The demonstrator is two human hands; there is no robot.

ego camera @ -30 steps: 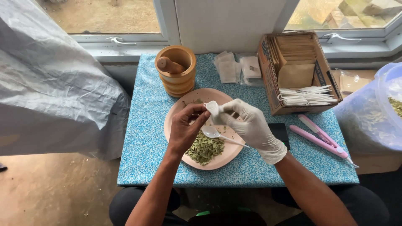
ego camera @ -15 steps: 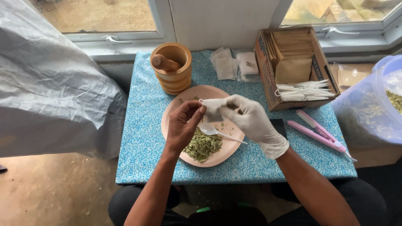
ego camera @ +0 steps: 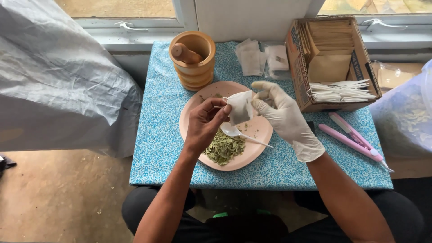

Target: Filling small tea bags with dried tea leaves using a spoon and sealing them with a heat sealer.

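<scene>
head view; worn high; looks steeply down; close over blue table (ego camera: 157, 135); window beyond

Bare table (ego camera: 157, 135) left of plate (ego camera: 191, 114); far edge blocked by mortar (ego camera: 192, 60), sachets (ego camera: 261, 58), box (ego camera: 333, 58); right blocked by pink sealer (ego camera: 353, 141).
</scene>
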